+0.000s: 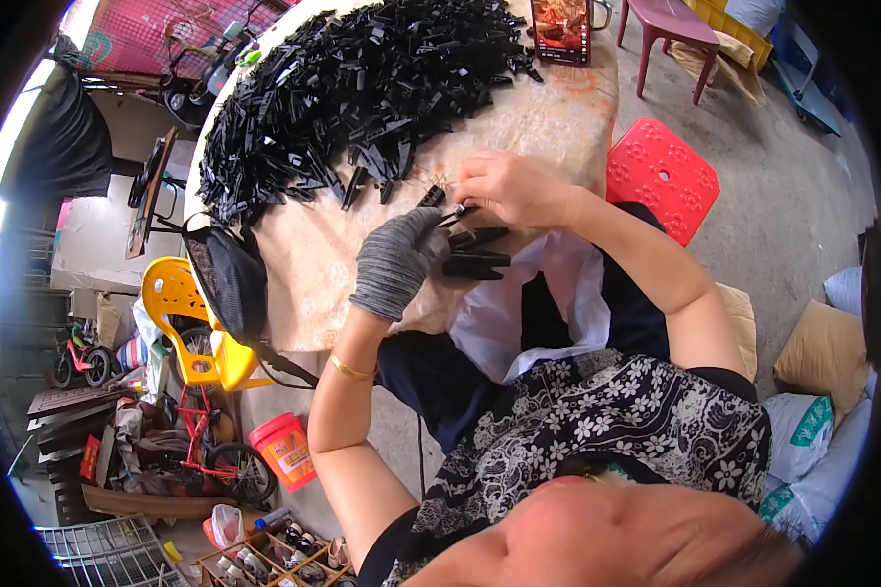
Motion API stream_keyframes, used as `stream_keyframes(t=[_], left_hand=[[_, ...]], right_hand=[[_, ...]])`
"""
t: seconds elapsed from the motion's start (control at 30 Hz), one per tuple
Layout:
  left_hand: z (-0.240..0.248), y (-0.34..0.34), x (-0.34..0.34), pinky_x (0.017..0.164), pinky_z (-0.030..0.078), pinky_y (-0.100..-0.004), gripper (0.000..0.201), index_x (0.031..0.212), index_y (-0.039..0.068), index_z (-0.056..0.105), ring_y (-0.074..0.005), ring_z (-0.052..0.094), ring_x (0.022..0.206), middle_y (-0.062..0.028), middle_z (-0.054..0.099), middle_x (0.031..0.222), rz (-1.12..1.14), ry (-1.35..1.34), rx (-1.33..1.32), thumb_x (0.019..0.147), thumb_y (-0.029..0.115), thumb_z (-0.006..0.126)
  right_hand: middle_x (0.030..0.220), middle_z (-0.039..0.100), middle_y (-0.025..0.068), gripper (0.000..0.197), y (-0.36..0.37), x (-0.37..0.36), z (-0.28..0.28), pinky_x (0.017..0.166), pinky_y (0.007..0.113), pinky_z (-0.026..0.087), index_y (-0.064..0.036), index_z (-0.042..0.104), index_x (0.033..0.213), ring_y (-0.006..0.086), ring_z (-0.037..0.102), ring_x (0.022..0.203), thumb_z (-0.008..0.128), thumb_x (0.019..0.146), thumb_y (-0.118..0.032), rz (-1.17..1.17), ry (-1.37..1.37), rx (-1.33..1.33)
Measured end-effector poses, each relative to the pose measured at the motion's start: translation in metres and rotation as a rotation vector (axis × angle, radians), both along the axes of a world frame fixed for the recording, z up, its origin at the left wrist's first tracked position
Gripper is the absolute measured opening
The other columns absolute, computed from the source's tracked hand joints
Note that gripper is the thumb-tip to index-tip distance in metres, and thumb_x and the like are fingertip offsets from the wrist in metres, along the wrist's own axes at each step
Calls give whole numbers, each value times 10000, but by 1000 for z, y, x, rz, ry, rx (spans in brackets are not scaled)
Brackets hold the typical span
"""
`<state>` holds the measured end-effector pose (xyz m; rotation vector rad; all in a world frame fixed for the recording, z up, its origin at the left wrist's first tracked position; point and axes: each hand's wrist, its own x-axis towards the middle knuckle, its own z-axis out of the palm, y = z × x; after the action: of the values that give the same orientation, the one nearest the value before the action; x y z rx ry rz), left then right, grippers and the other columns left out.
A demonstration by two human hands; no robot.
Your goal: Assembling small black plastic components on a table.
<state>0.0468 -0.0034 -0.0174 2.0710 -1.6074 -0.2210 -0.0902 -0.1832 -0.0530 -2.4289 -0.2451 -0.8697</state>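
Note:
My left hand (392, 262), in a grey knit glove with bare wrist above it, is closed on a small black plastic clip piece (449, 218). My bare right hand (515, 191) pinches the far end of that piece, where a small shiny bit shows. Fingers hide most of it. Just beyond the fingertips lie thin metal wire bits (441, 180), too small to make out well, and a loose black piece (432, 197). Beside the glove, at the table's near edge, rest several black clips (476, 262). A big heap of black plastic pieces (362, 93) covers the table's far side.
The round table has a beige patterned cloth (303, 284). A phone (561, 34) stands propped at its far edge. Around it are a red stool (663, 176), a yellow chair (181, 313), a black bag (227, 279) and a red bucket (286, 452). White plastic (504, 318) covers my lap.

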Motion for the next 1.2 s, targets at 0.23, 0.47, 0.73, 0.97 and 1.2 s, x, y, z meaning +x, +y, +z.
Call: stream_keyframes(t=[0.23,0.47,0.73,0.97,1.2], left_hand=[[9,-8,-8,681,506,-373,212,1012,103,674,-317,642,758,-160,661,844,-14,-163,30,815,176,642],[40,-20,-17,651,487,-442,183,914,87,621,-336,630,751,-164,638,781,-114,-369,245,817,241,601],[33,-44,-11,690,491,-434,229,864,41,639,-345,628,756,-175,639,776,-205,-375,284,775,247,683],[37,-67,0,685,499,-428,277,820,27,644,-357,633,726,-180,641,740,-313,-412,468,736,278,722],[18,-65,-5,691,490,-426,381,848,7,626,-365,620,750,-200,632,748,-275,-450,419,773,375,693]], right_hand=[[825,588,75,122,-2,1,-4,788,373,460,-49,632,854,281,567,836,620,737,-84,11,-28,-24],[804,590,75,101,0,0,-4,774,374,461,-65,635,823,274,576,835,637,767,-150,-42,-39,-52],[821,596,58,121,12,-9,-1,784,370,445,-77,637,828,255,573,816,646,755,-173,-125,-57,-89],[896,602,39,212,11,-8,-2,811,375,436,-88,662,860,224,577,870,695,680,-195,-173,70,-93],[873,595,49,114,12,-9,-1,846,371,429,-95,660,808,235,571,910,682,734,-180,-144,-26,-56]])
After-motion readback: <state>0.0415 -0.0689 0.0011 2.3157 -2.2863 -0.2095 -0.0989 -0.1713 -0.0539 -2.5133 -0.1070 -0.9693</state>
